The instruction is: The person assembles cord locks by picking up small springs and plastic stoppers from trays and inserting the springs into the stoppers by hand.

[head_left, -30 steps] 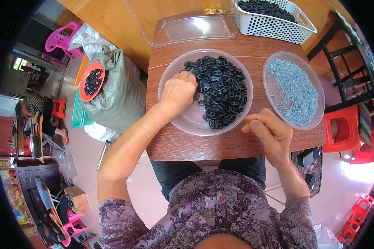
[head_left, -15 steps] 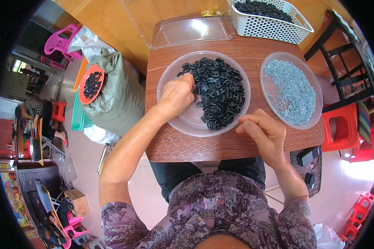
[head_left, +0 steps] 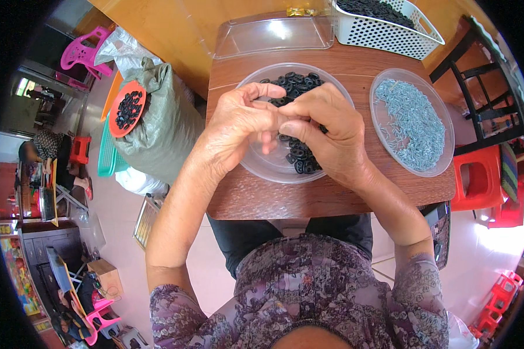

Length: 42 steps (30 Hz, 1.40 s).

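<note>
Meeting at the fingertips above a clear round bowl (head_left: 268, 167): left grip (head_left: 236, 123) and right grip (head_left: 333, 132). On the left, half curled, with forefinger raised and lower fingers loosely bent. On the right, fingers bent, thumb angled inward, tips directed toward the opposite ones. Impossible to tell how tightly closed on either side, or to make out anything held between the tips. Beneath, inside the bowl, a heap of black oval pieces (head_left: 300, 163), partly hidden behind both grips. To the right, on the wood-grained surface (head_left: 244, 200), blue-grey slivers (head_left: 416, 131) in a clear round tray (head_left: 379, 127).
</note>
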### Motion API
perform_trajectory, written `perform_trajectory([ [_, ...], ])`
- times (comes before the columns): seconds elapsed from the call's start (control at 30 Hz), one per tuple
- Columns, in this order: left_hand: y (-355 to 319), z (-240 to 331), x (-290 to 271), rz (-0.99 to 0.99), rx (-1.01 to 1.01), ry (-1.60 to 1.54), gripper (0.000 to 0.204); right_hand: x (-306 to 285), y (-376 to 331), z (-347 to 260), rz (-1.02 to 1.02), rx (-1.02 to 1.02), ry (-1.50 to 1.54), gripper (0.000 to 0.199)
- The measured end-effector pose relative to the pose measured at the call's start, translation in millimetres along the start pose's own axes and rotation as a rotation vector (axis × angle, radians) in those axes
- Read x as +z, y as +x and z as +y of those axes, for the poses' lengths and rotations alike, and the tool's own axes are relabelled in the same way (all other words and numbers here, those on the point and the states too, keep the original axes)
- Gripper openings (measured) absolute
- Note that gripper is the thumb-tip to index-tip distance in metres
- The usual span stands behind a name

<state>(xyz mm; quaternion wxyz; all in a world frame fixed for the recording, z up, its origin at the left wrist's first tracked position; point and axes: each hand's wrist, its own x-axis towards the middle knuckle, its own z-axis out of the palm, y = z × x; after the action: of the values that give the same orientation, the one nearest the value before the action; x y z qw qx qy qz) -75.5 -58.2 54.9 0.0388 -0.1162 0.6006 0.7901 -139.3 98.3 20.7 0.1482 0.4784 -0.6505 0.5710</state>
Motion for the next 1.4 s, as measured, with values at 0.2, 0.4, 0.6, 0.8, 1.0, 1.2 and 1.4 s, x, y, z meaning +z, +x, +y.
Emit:
perform_trajectory([
  [0.2, -5, -1, 3, -0.034, -0.028, -0.261, 0.046, -3, 3, 4, -0.019, -0.026, 0.013, 0.012],
  [0.4, -9, -15, 5, -0.017, -0.029, -0.282, 0.043, -8, -4, 7, -0.007, -0.124, -0.042, 0.011],
  [0.6, -47, -12, 34, 0.363, 0.373, 0.154, 0.032, -10, -10, 2, 0.052, 0.003, 0.039, 0.008],
  [0.8, -154, 22, 72, 0.171, 1.658, 0.12, 0.024, -28, -20, 3, 0.08, 0.358, 0.158, 0.005],
  [1.0, -152, 32, 113, 0.083, 2.103, -0.249, 0.033, -33, -26, -1, 0.084, 0.413, 0.132, 0.005],
  [1.2, -134, 11, 89, 0.188, 2.088, 0.218, 0.033, -43, -33, -3, 0.074, 0.423, 0.109, 0.005],
  [1.4, -54, -32, 37, 0.522, 0.723, 0.898, 0.012, -45, -36, -4, 0.092, 0.503, 0.171, 0.005],
])
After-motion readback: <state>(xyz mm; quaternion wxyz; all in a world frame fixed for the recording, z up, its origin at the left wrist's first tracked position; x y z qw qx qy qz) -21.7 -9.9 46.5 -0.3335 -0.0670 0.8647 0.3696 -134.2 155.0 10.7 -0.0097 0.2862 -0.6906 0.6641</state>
